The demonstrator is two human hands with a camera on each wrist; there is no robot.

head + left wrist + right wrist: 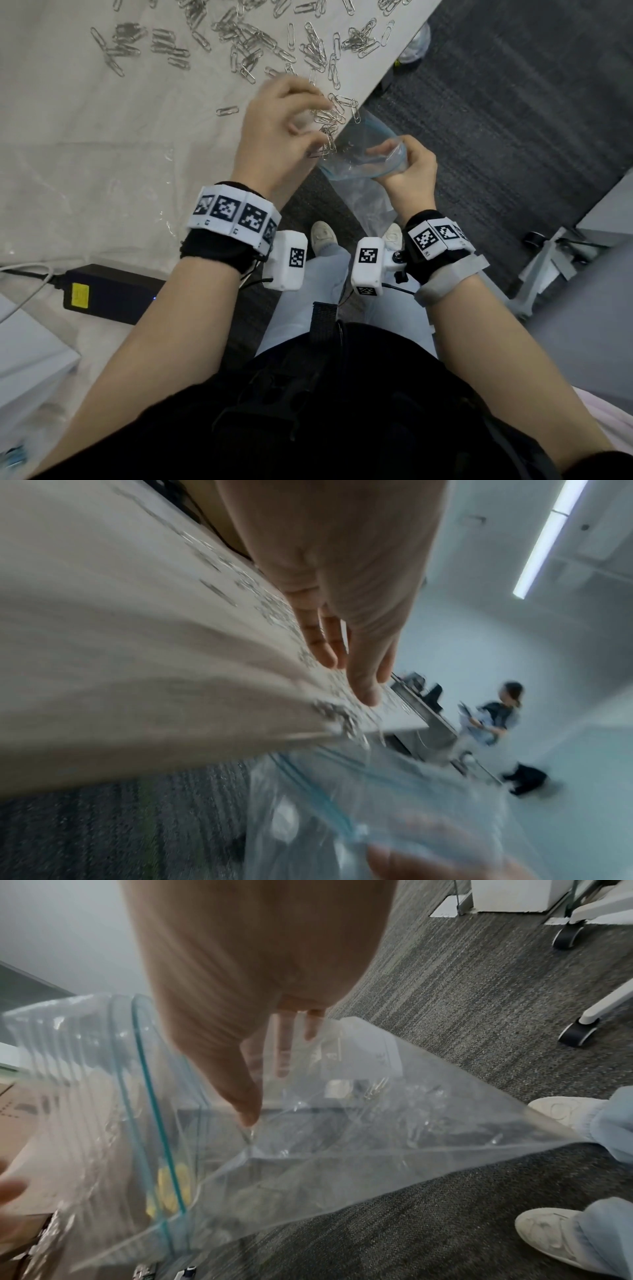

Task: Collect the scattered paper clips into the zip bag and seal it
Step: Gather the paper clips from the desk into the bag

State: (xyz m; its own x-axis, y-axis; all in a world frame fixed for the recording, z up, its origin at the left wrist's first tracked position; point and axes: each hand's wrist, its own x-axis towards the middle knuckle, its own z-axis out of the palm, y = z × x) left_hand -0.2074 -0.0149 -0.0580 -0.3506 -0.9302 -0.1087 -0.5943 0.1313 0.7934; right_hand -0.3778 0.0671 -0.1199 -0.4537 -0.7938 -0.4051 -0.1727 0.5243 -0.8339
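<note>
The left hand point(274, 130), fingers relaxed, swept silver wire paper clips point(329, 118) off the tabletop point(85, 137) edge; the right hand point(409, 168) gripped the clear zip bag point(363, 161) below. A sagging mouth risked spills onto the carpet.

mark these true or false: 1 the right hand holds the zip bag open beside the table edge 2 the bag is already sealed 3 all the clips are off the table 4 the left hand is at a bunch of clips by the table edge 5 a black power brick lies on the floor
1. True: the right hand grips the zip bag at its mouth, just off the table edge.
2. False: its mouth is open.
3. False: many paper clips are scattered on the table.
4. True: the left hand is at a bunch of clips at the edge.
5. False: the power brick lies on the table.
</note>
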